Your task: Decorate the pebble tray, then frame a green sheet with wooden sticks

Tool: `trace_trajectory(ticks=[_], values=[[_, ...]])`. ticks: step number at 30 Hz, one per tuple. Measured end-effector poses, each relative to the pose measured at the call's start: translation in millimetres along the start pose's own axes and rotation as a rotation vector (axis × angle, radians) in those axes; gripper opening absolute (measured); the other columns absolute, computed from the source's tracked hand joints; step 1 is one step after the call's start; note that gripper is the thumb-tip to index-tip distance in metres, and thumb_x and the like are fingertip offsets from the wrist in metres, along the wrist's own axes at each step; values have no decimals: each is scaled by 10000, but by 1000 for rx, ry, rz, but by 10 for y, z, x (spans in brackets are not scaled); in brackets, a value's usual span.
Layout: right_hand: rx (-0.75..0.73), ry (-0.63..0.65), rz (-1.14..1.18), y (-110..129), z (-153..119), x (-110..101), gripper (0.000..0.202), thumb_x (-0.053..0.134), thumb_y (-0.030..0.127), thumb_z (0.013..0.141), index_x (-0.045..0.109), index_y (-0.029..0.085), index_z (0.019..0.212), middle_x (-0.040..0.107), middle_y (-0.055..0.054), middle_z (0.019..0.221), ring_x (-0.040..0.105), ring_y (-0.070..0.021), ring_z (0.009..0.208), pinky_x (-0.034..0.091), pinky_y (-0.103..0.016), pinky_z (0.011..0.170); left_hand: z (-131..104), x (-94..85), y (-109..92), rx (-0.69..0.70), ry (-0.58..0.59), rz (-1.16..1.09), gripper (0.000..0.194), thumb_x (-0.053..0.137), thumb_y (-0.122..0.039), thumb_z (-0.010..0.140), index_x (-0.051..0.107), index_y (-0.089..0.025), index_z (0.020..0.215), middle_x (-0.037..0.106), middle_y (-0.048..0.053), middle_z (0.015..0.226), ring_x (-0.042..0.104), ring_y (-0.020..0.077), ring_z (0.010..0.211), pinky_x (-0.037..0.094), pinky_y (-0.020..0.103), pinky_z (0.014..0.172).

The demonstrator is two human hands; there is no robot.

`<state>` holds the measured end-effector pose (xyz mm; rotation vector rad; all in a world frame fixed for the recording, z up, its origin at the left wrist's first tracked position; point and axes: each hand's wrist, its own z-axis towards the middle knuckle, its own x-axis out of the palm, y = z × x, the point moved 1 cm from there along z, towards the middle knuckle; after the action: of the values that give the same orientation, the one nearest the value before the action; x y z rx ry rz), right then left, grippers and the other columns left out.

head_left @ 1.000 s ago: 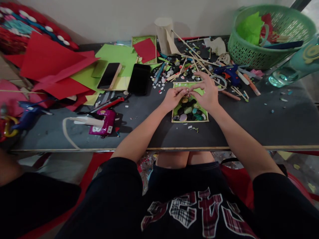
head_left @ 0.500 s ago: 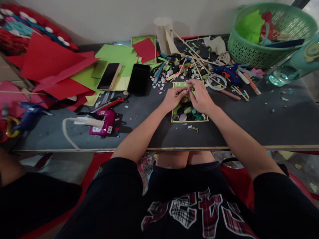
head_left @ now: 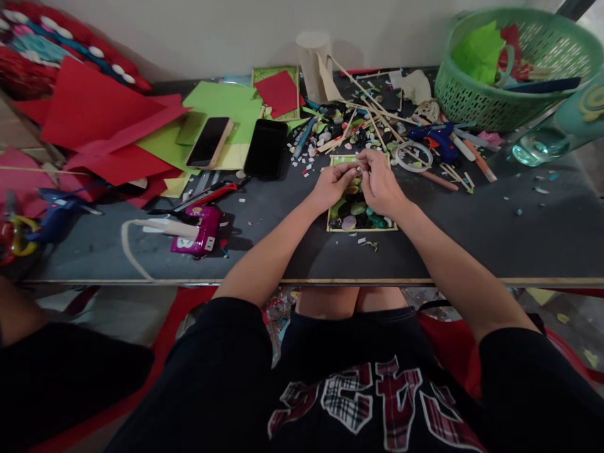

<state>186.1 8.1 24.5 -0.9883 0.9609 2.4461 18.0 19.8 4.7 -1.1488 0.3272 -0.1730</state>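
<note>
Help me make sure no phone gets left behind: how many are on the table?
2. The light-edged phone lies on green and yellow paper; the black phone is just to its right. More could hide under the red sheets.

A plain pale wall [head_left: 226, 38] spans the top of the frame behind a dark tabletop [head_left: 491, 239]; dim light falls across both.

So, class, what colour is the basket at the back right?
Green basket, showing best in the head view.
</note>
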Motion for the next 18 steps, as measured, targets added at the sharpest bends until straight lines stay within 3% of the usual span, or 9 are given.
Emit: trace_trajectory(ticks=[6,12,18], values=[[75,-54,104,-94,-5,79,481,251,548,1060,386,243,1406,578,-148,1251,617,-267,1175,561,-538,1048,-2,-8,25,-37,10,-8,655,556,-771,900,750,-174,1087,782,80,1012,721,205,948,575,330,874],[101,-72,360,-207,-7,171,481,222,628,1048,330,318,1399,565,-100,1176,641,-234,1033,622,-494,925,-14,0,106,-77,36,-59,706,550,-785,893,720,-166,1189,772,66,1015,715,188,913,567,298,796],[128,-98,489,-293,12,232,446,286,636,1037,357,364,1384,571,-78,1177,640,-242,1034,586,-538,996,-9,31,111,-79,57,-137,651,566,-748,911,708,-181,1198,752,64,972,714,192,922,571,292,748]])
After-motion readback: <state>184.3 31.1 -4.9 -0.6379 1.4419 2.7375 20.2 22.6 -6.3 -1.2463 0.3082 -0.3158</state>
